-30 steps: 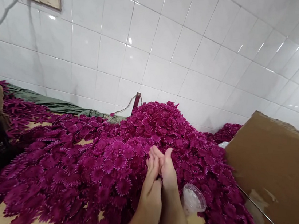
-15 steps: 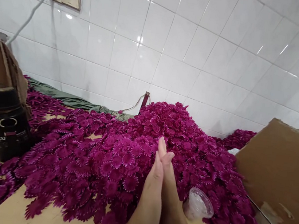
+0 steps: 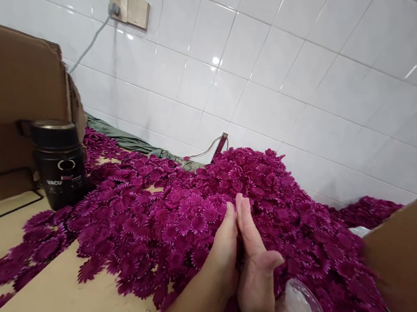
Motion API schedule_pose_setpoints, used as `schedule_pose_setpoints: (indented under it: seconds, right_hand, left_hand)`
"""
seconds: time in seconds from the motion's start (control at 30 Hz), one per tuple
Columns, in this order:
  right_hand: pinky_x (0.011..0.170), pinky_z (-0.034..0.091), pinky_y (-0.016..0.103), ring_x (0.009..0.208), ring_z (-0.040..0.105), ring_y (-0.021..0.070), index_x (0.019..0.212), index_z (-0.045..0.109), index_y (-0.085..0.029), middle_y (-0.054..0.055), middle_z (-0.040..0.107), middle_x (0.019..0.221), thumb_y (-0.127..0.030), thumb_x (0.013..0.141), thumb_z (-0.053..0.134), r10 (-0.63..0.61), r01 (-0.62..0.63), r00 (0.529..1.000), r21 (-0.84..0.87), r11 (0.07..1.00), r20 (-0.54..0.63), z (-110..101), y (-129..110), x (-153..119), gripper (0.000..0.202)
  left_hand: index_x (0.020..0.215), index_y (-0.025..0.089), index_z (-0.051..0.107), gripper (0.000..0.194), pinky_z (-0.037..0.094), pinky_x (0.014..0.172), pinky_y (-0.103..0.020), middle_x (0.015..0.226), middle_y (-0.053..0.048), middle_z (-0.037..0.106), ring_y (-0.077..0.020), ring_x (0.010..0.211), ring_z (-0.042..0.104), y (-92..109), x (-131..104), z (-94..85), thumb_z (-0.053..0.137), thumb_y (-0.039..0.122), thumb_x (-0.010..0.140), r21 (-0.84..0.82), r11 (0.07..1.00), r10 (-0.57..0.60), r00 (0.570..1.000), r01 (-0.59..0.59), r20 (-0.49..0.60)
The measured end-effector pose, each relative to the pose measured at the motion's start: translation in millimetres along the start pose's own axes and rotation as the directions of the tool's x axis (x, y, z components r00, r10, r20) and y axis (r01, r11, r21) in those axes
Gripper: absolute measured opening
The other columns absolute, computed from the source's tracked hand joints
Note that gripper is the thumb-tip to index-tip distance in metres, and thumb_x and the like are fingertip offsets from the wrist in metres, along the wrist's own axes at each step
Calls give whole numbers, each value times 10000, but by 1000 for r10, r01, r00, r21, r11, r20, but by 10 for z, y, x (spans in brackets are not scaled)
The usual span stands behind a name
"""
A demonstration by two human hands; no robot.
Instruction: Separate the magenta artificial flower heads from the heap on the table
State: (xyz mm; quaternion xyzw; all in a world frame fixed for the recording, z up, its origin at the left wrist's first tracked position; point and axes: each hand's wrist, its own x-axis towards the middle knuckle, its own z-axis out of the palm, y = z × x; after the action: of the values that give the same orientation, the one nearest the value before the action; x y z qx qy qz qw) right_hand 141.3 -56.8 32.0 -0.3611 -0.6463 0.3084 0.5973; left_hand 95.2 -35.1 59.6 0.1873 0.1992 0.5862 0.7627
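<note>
My left hand [image 3: 227, 238] and my right hand [image 3: 258, 265] are held up palm to palm, touching toward the fingertips, with the fingers straight and stretched out. The right thumb sticks out to the side. Nothing shows between the palms, though part of the space there is hidden. Right behind and around them lies a large heap of magenta artificial flower heads [image 3: 184, 219]. A clear plastic cup [image 3: 304, 306] with whitish contents stands tilted just right of my right wrist.
A black vacuum flask [image 3: 56, 172] stands at left before a cardboard box [image 3: 12, 94]. Another cardboard piece [image 3: 410, 259] rises at right. Green cloth [image 3: 126, 137] lies along the tiled wall [image 3: 193, 41]. A cable is plugged into the socket [image 3: 117, 6]. The tabletop [image 3: 78, 300] is pale.
My hands have shifted; the right thumb, earlier crossing near the left fingers, now points out to the right. The view has turned left, so the flask and box show more fully.
</note>
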Motion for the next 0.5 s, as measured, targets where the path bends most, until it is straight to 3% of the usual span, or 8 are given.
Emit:
schedule_pose_setpoints:
  seconds: [0.1, 0.2, 0.3, 0.43, 0.5]
  right_hand:
    - [1087, 35, 446, 1338, 105, 248, 1331, 348, -209, 37, 283, 1428, -695, 763, 163, 39, -46, 998, -166, 985, -44, -35, 42, 118, 770]
    - [1085, 27, 456, 1339, 99, 254, 1323, 363, -180, 50, 273, 1432, -701, 757, 128, 48, -84, 987, -235, 968, -156, -49, 18, 290, 804]
    - [1089, 42, 443, 1337, 116, 245, 1328, 352, -162, 56, 259, 1436, -673, 781, 116, -2, -55, 974, -246, 968, -228, -17, 11, 313, 785]
    - [1081, 90, 466, 1336, 123, 244, 1361, 274, -172, 48, 211, 1453, -616, 820, 57, -103, 86, 993, -258, 962, -53, 103, 54, 50, 732]
    - [1072, 94, 492, 1334, 124, 266, 1366, 258, -175, 53, 203, 1454, -600, 833, 94, -190, 194, 981, -338, 921, 44, 164, 27, -44, 701]
  left_hand:
    - [1236, 173, 486, 464, 205, 1079, -266, 1316, -21, 477, -177, 1270, 324, -88, -40, -72, 376, 415, 855, 127, 992, -25, 1000, 26, -13]
    - [1252, 150, 465, 526, 161, 1092, -307, 1331, -47, 456, -204, 1281, 305, -120, -180, -72, 397, 461, 833, 205, 978, 9, 993, -32, 115]
    - [1297, 159, 400, 564, 128, 1097, -297, 1379, -34, 386, -190, 1309, 240, -16, -241, -14, 363, 486, 839, 163, 981, 69, 978, -102, 197]
    - [1336, 112, 319, 641, 182, 1083, -286, 1400, -70, 350, -184, 1312, 227, 160, -65, -40, 194, 520, 858, -45, 998, 49, 993, -44, 104]
    - [1334, 120, 326, 648, 201, 1077, -292, 1395, -74, 361, -185, 1304, 247, 163, 27, -104, 156, 524, 857, -93, 995, 46, 996, -39, 74]
